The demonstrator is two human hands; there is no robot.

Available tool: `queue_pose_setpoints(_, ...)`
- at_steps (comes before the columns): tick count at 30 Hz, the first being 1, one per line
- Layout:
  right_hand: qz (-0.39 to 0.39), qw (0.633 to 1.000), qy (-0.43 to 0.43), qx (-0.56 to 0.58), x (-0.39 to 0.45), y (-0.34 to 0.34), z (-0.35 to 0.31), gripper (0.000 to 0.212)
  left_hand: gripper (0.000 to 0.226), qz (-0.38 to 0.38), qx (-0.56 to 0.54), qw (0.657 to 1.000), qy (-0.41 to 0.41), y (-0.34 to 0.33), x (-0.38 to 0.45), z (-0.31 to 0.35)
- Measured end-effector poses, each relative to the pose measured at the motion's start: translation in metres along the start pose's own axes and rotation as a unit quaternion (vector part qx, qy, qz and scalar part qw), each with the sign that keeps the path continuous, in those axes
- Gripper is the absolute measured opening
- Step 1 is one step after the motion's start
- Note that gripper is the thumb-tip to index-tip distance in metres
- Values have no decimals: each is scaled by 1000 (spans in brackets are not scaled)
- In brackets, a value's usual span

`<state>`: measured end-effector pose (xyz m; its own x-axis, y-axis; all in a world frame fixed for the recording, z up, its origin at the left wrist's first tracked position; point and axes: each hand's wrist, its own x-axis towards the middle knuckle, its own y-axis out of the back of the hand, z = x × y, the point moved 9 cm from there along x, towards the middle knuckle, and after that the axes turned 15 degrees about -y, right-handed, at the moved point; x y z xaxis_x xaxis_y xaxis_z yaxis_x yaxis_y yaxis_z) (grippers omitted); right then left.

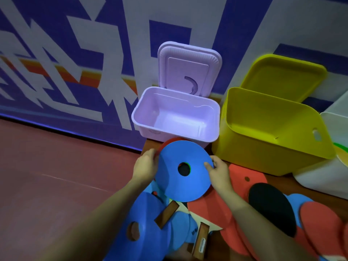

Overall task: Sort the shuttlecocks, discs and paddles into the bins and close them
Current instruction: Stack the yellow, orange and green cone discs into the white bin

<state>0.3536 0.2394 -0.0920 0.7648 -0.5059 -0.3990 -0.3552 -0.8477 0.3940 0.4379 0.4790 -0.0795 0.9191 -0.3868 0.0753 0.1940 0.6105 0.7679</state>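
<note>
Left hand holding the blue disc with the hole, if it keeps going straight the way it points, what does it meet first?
Probably the open lilac plastic bin: the left hand, gripping the blue disc, points toward its near wall. Depth is unclear.

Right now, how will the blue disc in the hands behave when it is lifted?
The blue disc looks thin and flat, so probably light. Both hands, left and right, grip only its edges and it shows no sag, so likely fairly stiff. On edge, it might roll.

dim bluish light, soft overall blur, wide-angle warp at edges.
</note>
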Motion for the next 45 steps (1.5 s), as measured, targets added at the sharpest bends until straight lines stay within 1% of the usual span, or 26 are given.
queue_pose_setpoints(2, 13, 1000, -4, 11, -1, -1, -3, 16, 12, 2, -3, 1000, 16, 3, 3, -6)
queue_pose_setpoints(6, 25, 1000, -1, 16, -3, -4, -8, 11, 26, 4, -9, 1000, -1, 15, 6, -2)
queue_pose_setpoints(9, 18, 999, 16, 23, -11, -6, -15, 14, 15, 20, -49, 998, -27, 25, 5, 2)
queue_pose_setpoints(14, 35, 997, 27, 57, -20, -6, -25, 23, 18, 68, -78, 991, -85, 48, 3, 17)
queue_pose_setpoints(18, 60, 996, 46, 51, -20, -5, -42, 16, 17, 116, -80, 986, -93, 70, 7, 25)
queue_pose_setpoints(23, 72, 993, 71, 59, -17, -4, -68, 12, 15, 163, -146, 970, -102, 100, 6, 34)
queue_pose_setpoints(25, 83, 991, 91, 46, -22, -3, -81, 11, 15, 158, -174, 966, -108, 106, 7, 37)
queue_pose_setpoints(27, 137, 981, 135, 3, -29, 4, -96, 5, 13, 155, -198, 962, -111, 111, 9, 42)
queue_pose_setpoints(28, 167, 974, 152, -13, -33, 8, -102, 6, 12, 157, -206, 959, -113, 113, 10, 45)
queue_pose_setpoints(29, 181, 970, 164, -17, -36, 13, -106, 8, 12, 157, -211, 958, -117, 115, 12, 49)
queue_pose_setpoints(30, 176, 969, 171, -12, -39, 16, -108, 8, 12, 156, -217, 956, -122, 116, 13, 55)
queue_pose_setpoints(33, 123, 980, 157, 25, -46, 25, -105, 5, 11, 146, -257, 947, -121, 110, 14, 70)
queue_pose_setpoints(34, 120, 980, 157, 33, -49, 31, -104, 4, 11, 141, -266, 946, -119, 106, 14, 74)
queue_pose_setpoints(36, 131, 977, 159, 51, -55, 47, -103, 3, 15, 122, -249, 951, -133, 96, 16, 85)
queue_pose_setpoints(40, 178, 968, 157, 81, -61, 91, -99, 6, 35, 78, -166, 958, -221, 71, 18, 121)
queue_pose_setpoints(43, 210, 958, 161, 108, -63, 129, -98, 7, 47, 81, -159, 956, -232, 55, 22, 149)
queue_pose_setpoints(45, 231, 951, 167, 118, -63, 158, -98, 8, 41, 102, -182, 954, -215, 46, 28, 168)
